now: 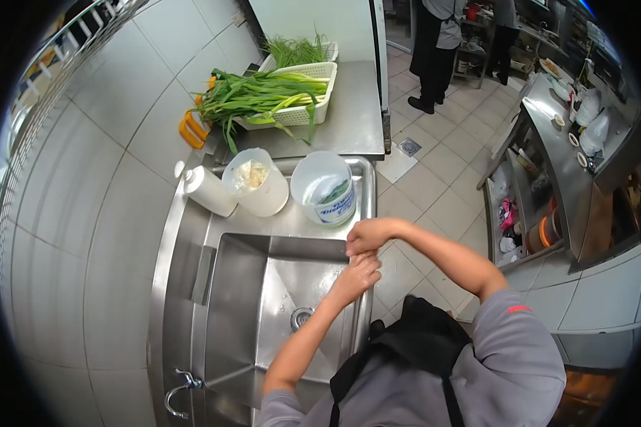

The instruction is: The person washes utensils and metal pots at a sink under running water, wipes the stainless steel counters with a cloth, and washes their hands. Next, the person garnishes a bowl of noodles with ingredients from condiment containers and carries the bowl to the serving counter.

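Note:
My right hand and my left hand meet over the near rim of the steel sink, close to its corner. Both have their fingers curled in and pressed together, and anything between them is too small or hidden to name. Just beyond them stands a translucent tub with blue print and something green inside. Beside it is a whitish tub with pale pieces in it. A white pump bottle leans by the wall. The sink basin has a round drain.
Green stalks fill a white basket on the steel counter, with thinner greens behind. Orange handles stick out beside it. A faucet is lower left. Two people stand farther off, near shelves and a steel worktop.

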A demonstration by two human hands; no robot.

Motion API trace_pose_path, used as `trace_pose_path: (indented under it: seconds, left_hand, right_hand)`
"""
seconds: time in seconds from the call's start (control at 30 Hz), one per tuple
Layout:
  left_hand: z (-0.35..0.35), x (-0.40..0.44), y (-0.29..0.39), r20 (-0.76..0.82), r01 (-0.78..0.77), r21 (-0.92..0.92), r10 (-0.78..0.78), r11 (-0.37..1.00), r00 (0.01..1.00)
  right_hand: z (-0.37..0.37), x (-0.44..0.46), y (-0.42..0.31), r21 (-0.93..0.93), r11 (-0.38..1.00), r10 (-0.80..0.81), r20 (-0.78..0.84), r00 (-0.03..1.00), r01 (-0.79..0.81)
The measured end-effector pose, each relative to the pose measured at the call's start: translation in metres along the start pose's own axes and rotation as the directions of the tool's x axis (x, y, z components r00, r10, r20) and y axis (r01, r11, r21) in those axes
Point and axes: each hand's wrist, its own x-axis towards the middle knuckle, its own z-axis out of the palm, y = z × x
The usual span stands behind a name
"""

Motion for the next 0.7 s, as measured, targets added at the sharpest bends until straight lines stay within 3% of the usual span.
trace_pose_path:
  seconds: [0.03, 0.13, 0.2, 0.33, 0.4, 0.47, 0.5, 0.53, 0.57, 0.6, 0.67, 0.7]
  left_hand:
    - [-0.005, 0.016, 0.003, -0.073, -0.024, -0.020, 0.023, 1.000, 0.997]
    - [0.005, 0.064, -0.020, -0.277, 0.007, -0.097, -0.034, 0.995, 0.960]
    - [0.018, 0.103, -0.038, -0.386, 0.055, -0.179, -0.122, 0.982, 0.914]
    - [0.016, 0.174, -0.079, -0.506, 0.393, -0.088, -0.381, 0.916, 0.774]
    - [0.020, 0.201, -0.096, -0.588, 0.531, -0.103, -0.482, 0.841, 0.649]
    - [0.027, 0.220, -0.120, -0.643, 0.625, -0.097, -0.528, 0.775, 0.555]
    - [0.036, 0.225, -0.141, -0.655, 0.647, -0.078, -0.528, 0.759, 0.541]
    - [0.045, 0.230, -0.162, -0.635, 0.651, -0.109, -0.557, 0.751, 0.536]
    - [0.068, 0.220, -0.196, -0.600, 0.688, -0.062, -0.578, 0.723, 0.553]
    - [0.077, 0.223, -0.216, -0.473, 0.715, -0.147, -0.683, 0.684, 0.556]
    - [0.113, 0.203, -0.268, -0.375, 0.733, 0.227, -0.637, 0.641, 0.674]
    - [0.115, 0.201, -0.284, -0.291, 0.790, 0.232, -0.735, 0.567, 0.613]
  right_hand:
    - [-0.018, -0.025, 0.000, 0.238, 0.971, 0.038, -0.010, 0.999, -0.034]
    - [-0.061, -0.053, 0.039, 0.430, 0.899, -0.014, -0.147, 0.989, 0.077]
    - [-0.087, -0.057, 0.064, 0.482, 0.861, -0.001, -0.314, 0.949, 0.160]
    - [-0.141, -0.034, 0.103, 0.551, 0.785, 0.121, -0.584, 0.803, 0.283]
    - [-0.165, -0.001, 0.128, 0.413, 0.867, 0.127, -0.723, 0.679, 0.278]
    - [-0.179, 0.043, 0.146, 0.628, 0.542, 0.047, -0.686, 0.726, 0.558]
    - [-0.185, 0.072, 0.168, 0.225, 0.878, -0.070, -0.813, 0.578, 0.422]
    - [-0.191, 0.063, 0.161, 0.037, 0.994, -0.024, -0.848, 0.530, 0.104]
    - [-0.194, 0.070, 0.169, 0.190, 0.970, 0.076, -0.832, 0.550, 0.153]
    - [-0.201, 0.078, 0.184, 0.155, 0.971, 0.026, -0.825, 0.565, 0.182]
    - [-0.217, 0.056, 0.197, 0.109, 0.950, -0.098, -0.786, 0.610, 0.293]
    - [-0.231, 0.026, 0.194, 0.096, 0.940, -0.146, -0.752, 0.643, 0.326]
